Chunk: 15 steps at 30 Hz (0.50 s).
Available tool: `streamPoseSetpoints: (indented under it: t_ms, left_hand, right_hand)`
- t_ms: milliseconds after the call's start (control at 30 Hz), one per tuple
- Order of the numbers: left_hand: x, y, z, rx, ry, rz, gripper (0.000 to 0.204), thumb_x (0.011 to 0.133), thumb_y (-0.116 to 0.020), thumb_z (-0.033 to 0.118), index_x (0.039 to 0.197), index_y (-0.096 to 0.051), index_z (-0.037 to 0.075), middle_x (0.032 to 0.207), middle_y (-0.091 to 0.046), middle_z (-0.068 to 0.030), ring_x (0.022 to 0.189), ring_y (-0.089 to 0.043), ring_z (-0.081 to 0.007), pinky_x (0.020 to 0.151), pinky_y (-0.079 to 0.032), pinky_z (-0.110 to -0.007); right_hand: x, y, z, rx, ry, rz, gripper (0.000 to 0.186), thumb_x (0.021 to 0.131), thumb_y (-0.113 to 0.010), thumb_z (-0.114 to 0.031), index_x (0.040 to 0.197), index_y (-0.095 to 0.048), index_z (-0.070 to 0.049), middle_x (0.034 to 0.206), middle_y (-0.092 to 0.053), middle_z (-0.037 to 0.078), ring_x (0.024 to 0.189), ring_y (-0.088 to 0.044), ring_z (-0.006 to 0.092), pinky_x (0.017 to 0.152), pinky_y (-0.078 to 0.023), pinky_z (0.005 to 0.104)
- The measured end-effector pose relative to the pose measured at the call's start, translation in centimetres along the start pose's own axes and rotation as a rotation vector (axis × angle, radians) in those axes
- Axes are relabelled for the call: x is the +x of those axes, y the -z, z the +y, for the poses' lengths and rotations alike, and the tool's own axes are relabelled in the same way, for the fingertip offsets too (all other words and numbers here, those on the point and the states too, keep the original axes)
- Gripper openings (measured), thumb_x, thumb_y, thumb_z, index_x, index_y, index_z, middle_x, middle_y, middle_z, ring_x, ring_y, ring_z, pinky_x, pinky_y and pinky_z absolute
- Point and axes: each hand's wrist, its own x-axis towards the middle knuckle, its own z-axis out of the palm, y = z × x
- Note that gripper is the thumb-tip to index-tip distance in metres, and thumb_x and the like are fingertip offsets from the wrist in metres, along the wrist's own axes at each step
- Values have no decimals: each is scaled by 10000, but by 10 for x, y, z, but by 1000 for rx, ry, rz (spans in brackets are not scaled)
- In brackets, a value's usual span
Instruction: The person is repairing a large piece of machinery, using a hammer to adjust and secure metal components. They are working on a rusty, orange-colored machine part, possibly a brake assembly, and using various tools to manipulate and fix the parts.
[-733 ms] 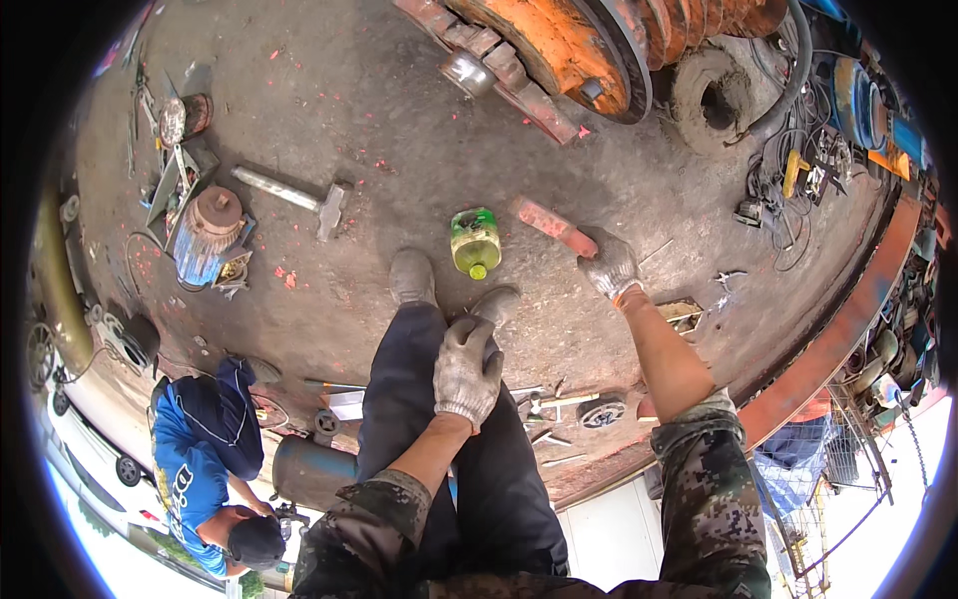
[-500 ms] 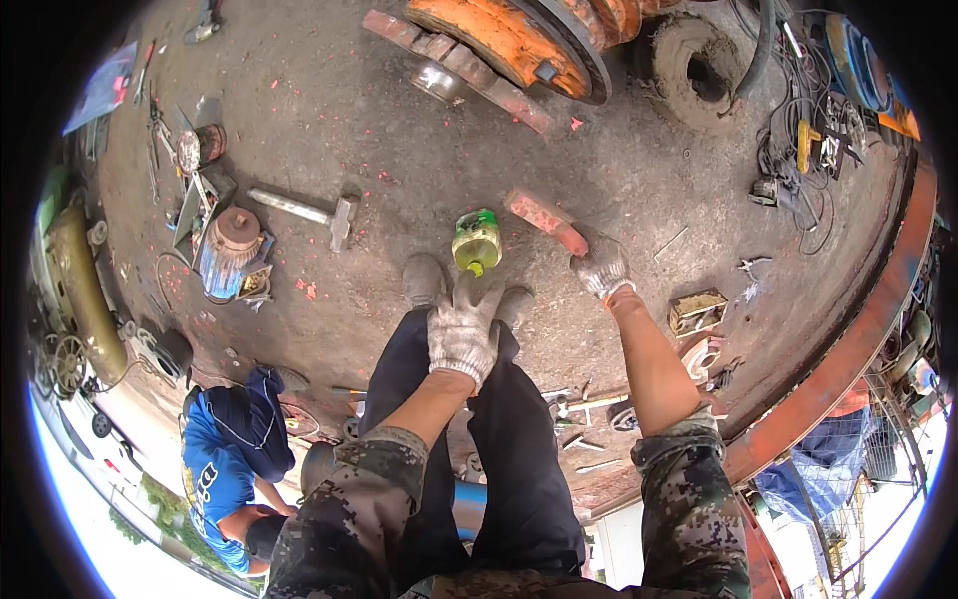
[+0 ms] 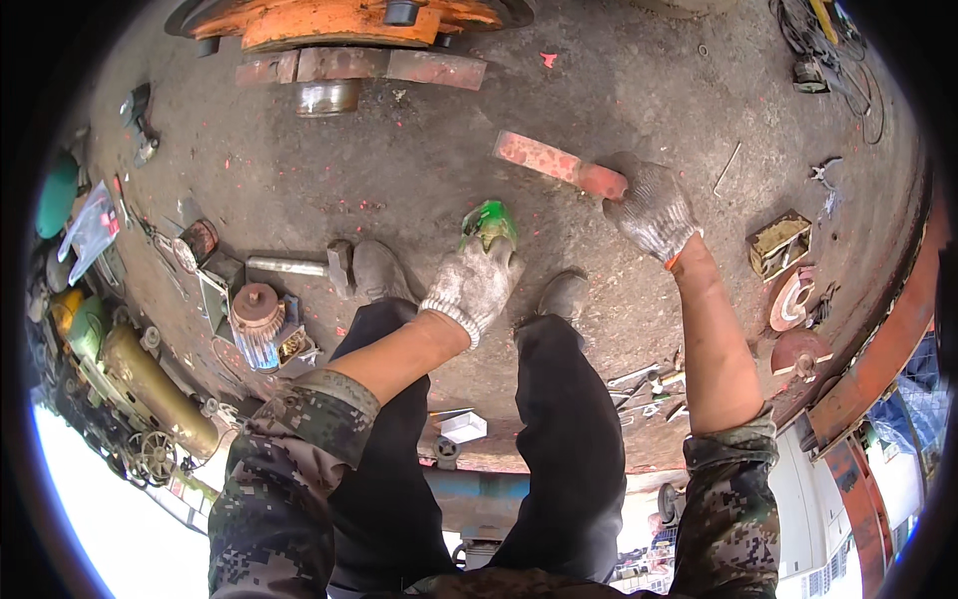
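While my head camera looks down, my left hand [image 3: 474, 285], which hung over my lap moments ago, now sits on the green bottle [image 3: 491, 215], just shy of twelve o'clock from the middle of the view. My gloved fingers curve over its neck end, but I cannot tell whether they are clenched round it or only resting there. My right hand [image 3: 654, 212], at two o'clock, is as before clasped round the near end of the red strip [image 3: 539, 158], whose other end points toward ten o'clock. My boots have parted too, the left boot [image 3: 379, 272] now near the head of the hammer [image 3: 319, 265], between nine and ten o'clock. I judge that the bottle has joined the strip in the work, with both hands now occupied; I see no sign of pouring.

My glove hides the bottle's cap and most of its body, so I cannot say whether it is upright, tilted or off the floor [image 3: 639, 110]. My right-hand fingertips are tucked out of sight, and I cannot make out whether the strip is one piece or two. The orange machine [image 3: 339, 30] at eleven o'clock is cut off above.
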Motion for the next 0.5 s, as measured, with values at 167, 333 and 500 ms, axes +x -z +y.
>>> streamPoseSetpoints:
  t_ms: [167,333,500]
  left_hand:
    - [14,1,9,-37,-393,-7,207,872,-642,176,1038,-718,79,1070,-644,-135,982,-676,-308,687,-624,-399]
    - [46,19,84,-115,-618,-19,264,829,-647,185,945,-761,-22,1064,-672,-197,905,-682,-320,725,-588,-444]
    - [111,-56,167,-406,-507,-142,340,840,-681,193,1052,-749,-64,1177,-686,-257,970,-718,-375,818,-587,-491]
  right_hand:
    - [2,-8,11,15,-96,58,350,831,-730,-191,1163,-724,-79,1011,-765,191,958,-744,381,826,-587,450]
    - [16,10,14,183,-94,99,360,814,-769,-258,1114,-748,-63,1022,-768,205,973,-749,380,842,-580,442]
    - [19,24,3,257,-23,98,366,783,-754,-176,1115,-735,-22,1043,-788,123,1019,-753,278,904,-568,370]
